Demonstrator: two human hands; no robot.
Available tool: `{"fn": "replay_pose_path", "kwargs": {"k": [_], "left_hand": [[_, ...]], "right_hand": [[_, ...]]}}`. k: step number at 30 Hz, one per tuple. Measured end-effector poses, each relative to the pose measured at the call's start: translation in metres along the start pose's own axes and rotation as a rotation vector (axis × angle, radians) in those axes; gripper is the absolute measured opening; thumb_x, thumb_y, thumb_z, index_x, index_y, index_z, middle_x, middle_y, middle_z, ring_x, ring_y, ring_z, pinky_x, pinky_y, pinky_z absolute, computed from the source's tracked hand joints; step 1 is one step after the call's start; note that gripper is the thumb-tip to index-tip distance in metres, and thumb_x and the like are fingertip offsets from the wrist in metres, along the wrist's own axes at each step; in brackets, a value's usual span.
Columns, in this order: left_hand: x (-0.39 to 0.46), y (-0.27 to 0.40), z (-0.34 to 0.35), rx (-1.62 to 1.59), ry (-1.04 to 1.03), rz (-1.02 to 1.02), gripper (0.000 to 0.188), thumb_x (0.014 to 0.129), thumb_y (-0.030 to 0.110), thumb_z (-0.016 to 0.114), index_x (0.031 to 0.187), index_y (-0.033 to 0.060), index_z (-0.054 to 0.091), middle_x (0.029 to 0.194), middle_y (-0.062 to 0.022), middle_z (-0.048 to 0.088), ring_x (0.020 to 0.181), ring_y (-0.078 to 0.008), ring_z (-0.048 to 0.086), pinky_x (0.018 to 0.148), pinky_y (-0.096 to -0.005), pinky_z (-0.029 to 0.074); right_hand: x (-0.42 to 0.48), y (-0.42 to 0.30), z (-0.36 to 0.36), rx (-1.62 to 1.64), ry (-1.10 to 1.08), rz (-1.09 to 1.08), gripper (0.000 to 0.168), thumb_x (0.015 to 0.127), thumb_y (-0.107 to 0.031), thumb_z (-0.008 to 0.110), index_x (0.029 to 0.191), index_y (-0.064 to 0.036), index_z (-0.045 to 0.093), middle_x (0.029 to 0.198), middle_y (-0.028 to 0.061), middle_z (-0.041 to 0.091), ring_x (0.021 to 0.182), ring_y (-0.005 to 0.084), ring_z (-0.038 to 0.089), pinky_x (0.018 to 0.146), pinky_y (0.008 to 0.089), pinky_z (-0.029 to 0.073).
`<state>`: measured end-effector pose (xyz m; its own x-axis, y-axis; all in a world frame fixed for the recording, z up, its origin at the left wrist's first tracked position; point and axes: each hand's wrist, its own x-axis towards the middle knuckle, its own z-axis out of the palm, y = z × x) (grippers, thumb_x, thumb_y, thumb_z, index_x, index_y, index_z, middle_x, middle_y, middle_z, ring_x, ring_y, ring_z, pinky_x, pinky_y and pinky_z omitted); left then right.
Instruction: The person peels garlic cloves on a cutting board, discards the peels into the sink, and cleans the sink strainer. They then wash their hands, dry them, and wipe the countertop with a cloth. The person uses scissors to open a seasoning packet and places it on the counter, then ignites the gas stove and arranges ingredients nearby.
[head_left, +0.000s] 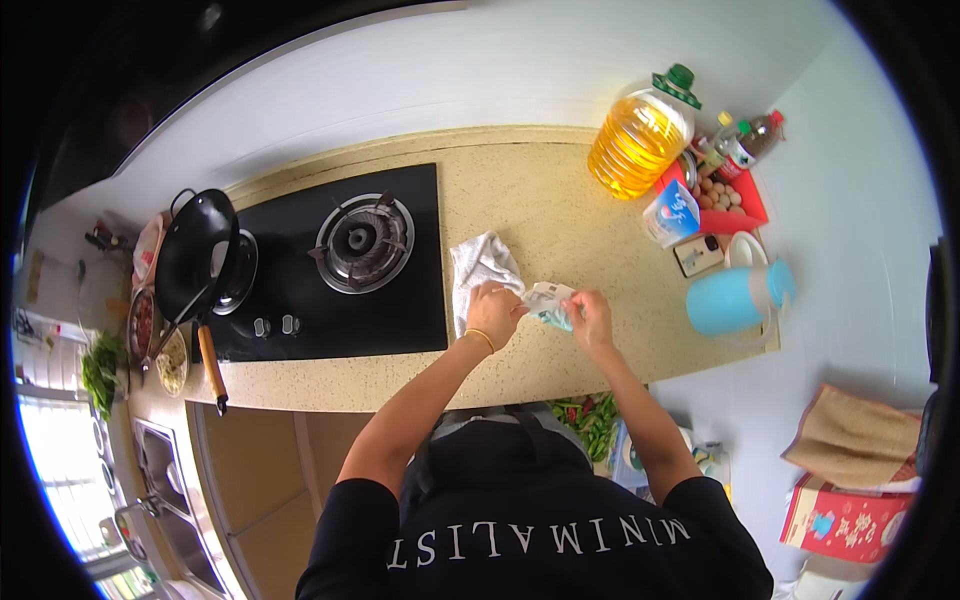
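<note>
Between my hands is a small printed plastic packet (551, 304), white with some teal. My left hand (495, 311), with a thin yellow band at the wrist, pinches the packet's left edge. My right hand (592, 319) grips its right edge with thumb and fingers. Whether the packet is torn open I cannot tell. Just behind my left hand a crumpled white cloth (484, 262) lies on the speckled beige counter (540, 202), beside the black gas hob (292, 315).
A wok (195, 255) stands over the left burner, its wooden handle (212, 364) past the counter edge. At right are an oil jug (637, 142), a blue-and-white carton (672, 215), a red box of eggs (720, 196), a phone (698, 256) and a blue thermos jug (724, 300).
</note>
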<state>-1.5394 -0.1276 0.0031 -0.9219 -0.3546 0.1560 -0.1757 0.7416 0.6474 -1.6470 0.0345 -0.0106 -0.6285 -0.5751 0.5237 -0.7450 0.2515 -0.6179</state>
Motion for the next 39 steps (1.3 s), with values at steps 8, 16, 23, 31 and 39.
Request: {"fn": "replay_pose_path", "kwargs": {"k": [8,16,23,31,39], "left_hand": [[0.006,0.023,-0.049,-0.531,0.136,-0.087,0.014,0.081,0.016,0.059,0.081,0.0029,0.061,0.075,-0.0071,0.062,0.076,-0.0147,0.056,0.069,-0.0291,0.042],[-0.001,0.01,-0.077,-1.376,0.219,-0.285,0.012,0.083,0.013,0.059,0.087,0.001,0.058,0.075,-0.0013,0.06,0.064,-0.0049,0.052,0.06,-0.0192,0.043],[-0.07,0.011,-0.126,-1.313,0.425,-0.297,0.007,0.082,0.008,0.058,0.084,0.0017,0.056,0.078,-0.0041,0.061,0.071,-0.0113,0.059,0.066,-0.0259,0.05],[-0.223,-0.002,-0.209,-1.126,0.393,-0.05,0.04,0.074,0.015,0.069,0.108,-0.0021,0.056,0.097,-0.0062,0.061,0.084,-0.0109,0.056,0.077,-0.0261,0.046],[-0.396,-0.037,-0.285,-0.815,0.83,-0.272,0.016,0.082,0.008,0.057,0.092,-0.0023,0.063,0.099,-0.0141,0.061,0.09,-0.0173,0.056,0.071,-0.0269,0.047]], "right_hand": [[0.033,-0.046,-0.023,0.566,0.089,0.411,0.017,0.083,-0.014,0.058,0.074,-0.001,0.052,0.063,-0.0008,0.05,0.057,0.0055,0.042,0.054,0.0209,0.036],[0.065,-0.097,-0.009,0.794,-0.095,0.333,0.012,0.083,-0.009,0.057,0.08,0.002,0.055,0.068,-0.0006,0.054,0.064,0.0065,0.048,0.058,0.0211,0.04],[0.077,-0.12,0.019,0.55,-0.357,0.139,0.016,0.08,-0.012,0.062,0.071,0.001,0.057,0.062,-0.0021,0.051,0.06,0.0051,0.044,0.053,0.0212,0.037],[0.047,-0.302,0.057,0.733,-0.641,-0.3,0.018,0.073,-0.015,0.069,0.067,-0.002,0.058,0.058,0.0047,0.054,0.052,0.0129,0.049,0.049,0.0253,0.037],[-0.011,-0.477,0.154,0.83,-0.791,-0.716,0.013,0.066,-0.012,0.071,0.067,-0.006,0.06,0.06,0.0072,0.057,0.052,0.0208,0.052,0.047,0.0293,0.04]]}}
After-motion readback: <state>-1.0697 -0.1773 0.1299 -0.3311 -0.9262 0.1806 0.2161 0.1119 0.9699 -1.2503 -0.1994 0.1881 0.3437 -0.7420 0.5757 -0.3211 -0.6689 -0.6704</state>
